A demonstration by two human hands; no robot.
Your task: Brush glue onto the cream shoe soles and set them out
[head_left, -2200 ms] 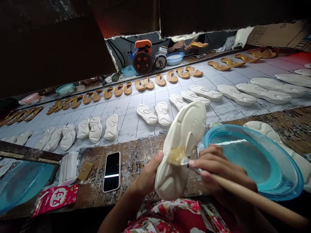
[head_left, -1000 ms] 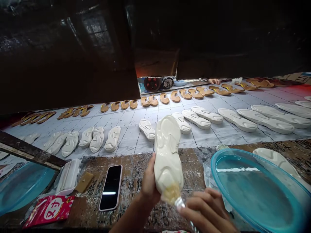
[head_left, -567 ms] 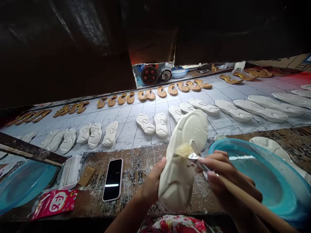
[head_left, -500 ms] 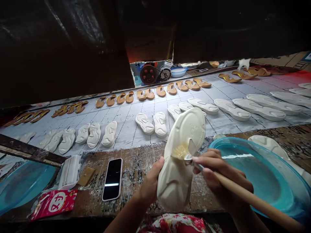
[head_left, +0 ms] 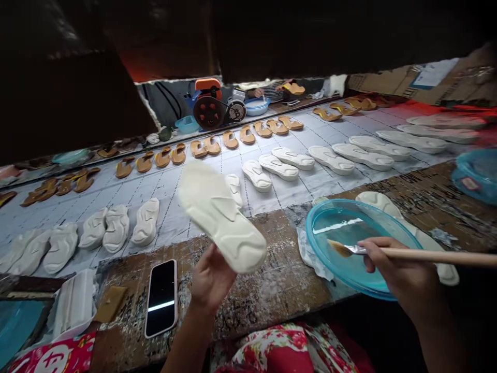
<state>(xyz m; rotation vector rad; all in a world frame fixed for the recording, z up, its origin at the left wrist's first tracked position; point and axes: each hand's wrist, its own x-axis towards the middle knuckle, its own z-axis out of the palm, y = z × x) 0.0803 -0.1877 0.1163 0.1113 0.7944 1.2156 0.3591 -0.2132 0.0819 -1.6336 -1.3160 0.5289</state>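
Note:
My left hand [head_left: 213,280] grips a white shoe sole [head_left: 223,223] by its lower side and holds it tilted above the work surface; its upper end is blurred. Some of my left fingers are hidden behind it. In my right hand [head_left: 399,274] is a wooden-handled paintbrush [head_left: 423,255], pinched near its metal collar. The pale bristles point left over a blue plastic basin [head_left: 365,290] that holds liquid. Beyond the basin, more white soles [head_left: 388,207] lie on the board.
Rows of white soles [head_left: 332,160] and brown insoles [head_left: 247,135] lie on a white conveyor belt [head_left: 186,191]. A phone [head_left: 161,298] rests on the worn board [head_left: 267,280]. Dark panels [head_left: 310,41] hang low overhead. Another person's hand [head_left: 258,93] shows at the back.
My right hand has drawn the brush off the sole and carried it right, over the basin. My left hand has moved the sole left and tilted it. The camera view has shifted.

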